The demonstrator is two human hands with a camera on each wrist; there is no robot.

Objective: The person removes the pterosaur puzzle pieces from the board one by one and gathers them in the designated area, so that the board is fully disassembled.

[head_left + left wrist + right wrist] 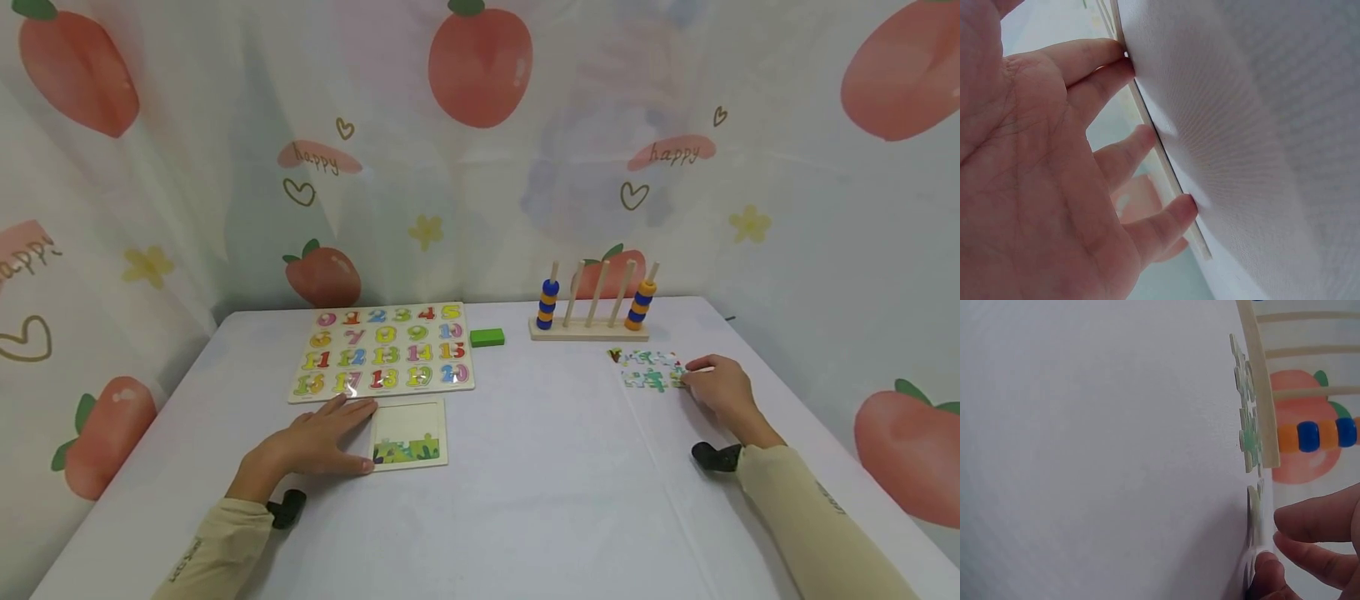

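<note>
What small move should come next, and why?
Probably the right hand should pinch one of the loose pieces and lift it: it is at their right edge, though whether it already grips one is unclear. The left hand touches the frame, where pieces fill only the lower part.

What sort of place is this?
Likely a table staged for filming or children's play, not clearly a classroom: number puzzle board, jigsaw tray and bead stand on it, fruit-print cloth backdrop behind.
</note>
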